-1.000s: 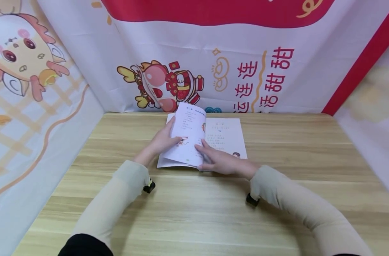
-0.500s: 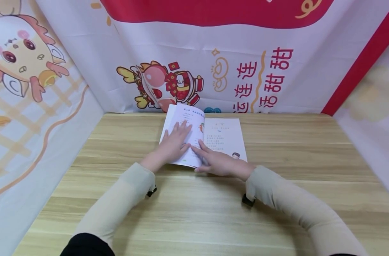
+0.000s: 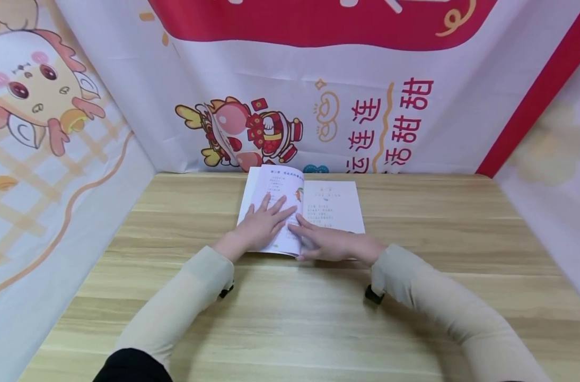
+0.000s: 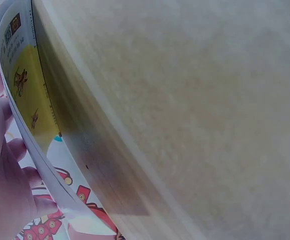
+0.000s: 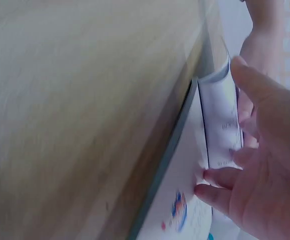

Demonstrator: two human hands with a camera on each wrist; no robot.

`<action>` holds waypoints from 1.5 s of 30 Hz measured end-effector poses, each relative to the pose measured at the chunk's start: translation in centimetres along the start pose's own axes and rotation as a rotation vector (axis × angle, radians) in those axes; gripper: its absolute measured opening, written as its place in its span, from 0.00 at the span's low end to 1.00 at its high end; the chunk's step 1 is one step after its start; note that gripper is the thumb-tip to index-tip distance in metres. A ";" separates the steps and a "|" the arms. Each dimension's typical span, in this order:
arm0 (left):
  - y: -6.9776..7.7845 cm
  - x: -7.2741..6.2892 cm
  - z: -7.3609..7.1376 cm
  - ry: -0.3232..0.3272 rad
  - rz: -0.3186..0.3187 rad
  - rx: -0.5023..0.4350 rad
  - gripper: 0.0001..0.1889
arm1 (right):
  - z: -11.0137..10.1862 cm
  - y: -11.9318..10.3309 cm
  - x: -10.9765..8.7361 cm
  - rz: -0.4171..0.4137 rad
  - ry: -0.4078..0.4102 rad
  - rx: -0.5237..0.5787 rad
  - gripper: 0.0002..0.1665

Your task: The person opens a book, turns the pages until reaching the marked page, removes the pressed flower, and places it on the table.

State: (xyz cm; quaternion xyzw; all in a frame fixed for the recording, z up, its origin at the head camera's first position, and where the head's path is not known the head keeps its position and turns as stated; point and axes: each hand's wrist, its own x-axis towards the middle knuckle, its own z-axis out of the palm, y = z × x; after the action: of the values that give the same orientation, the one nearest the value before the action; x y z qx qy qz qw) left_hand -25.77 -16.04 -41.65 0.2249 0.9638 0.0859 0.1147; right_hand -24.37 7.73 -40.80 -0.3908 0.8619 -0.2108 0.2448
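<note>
1. Wooden table point(image 3: 290, 318): wide, grain left to right.
2. Book point(image 3: 333, 207): open, table's far middle, under both hands.
3. Left hand point(image 3: 258, 229): fingers straight, spread over left page point(image 3: 286, 183), gripping nothing.
4. Right hand point(image 3: 328, 244): fingers extended, relaxed; no grip showing.
5. Gutter point(image 3: 303, 193): runs near–far; right hand reaches across, left fingertips just short.

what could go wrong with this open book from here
The left page bows up near the fold, so pressure from the left hand might crease it. If that hand lifts, the page could flip toward the right page. The right hand, lying close to the fold, might drag paper if it slides.
</note>
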 end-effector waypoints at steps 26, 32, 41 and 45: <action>-1.2 -0.5 0.0 -0.078 0.002 -0.076 0.46 | -1.8 5.4 -5.4 0.134 -0.087 -0.046 0.59; -1.3 -0.5 -0.3 -0.081 0.001 -0.094 0.46 | -2.1 5.3 -5.7 0.115 -0.076 -0.041 0.56; -1.0 -0.7 -0.6 -0.108 -0.013 -0.129 0.45 | -2.6 5.3 -5.5 0.126 -0.104 -0.047 0.52; -1.1 -0.5 -0.4 -0.099 -0.008 -0.122 0.45 | -3.0 5.4 -5.6 0.154 -0.133 -0.037 0.48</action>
State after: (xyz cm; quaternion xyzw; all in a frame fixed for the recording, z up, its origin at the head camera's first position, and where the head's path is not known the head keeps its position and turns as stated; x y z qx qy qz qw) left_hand -25.92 -17.26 -41.43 0.2178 0.9507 0.1329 0.1763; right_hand -25.96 15.89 -40.01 -0.3408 0.8750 -0.1489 0.3099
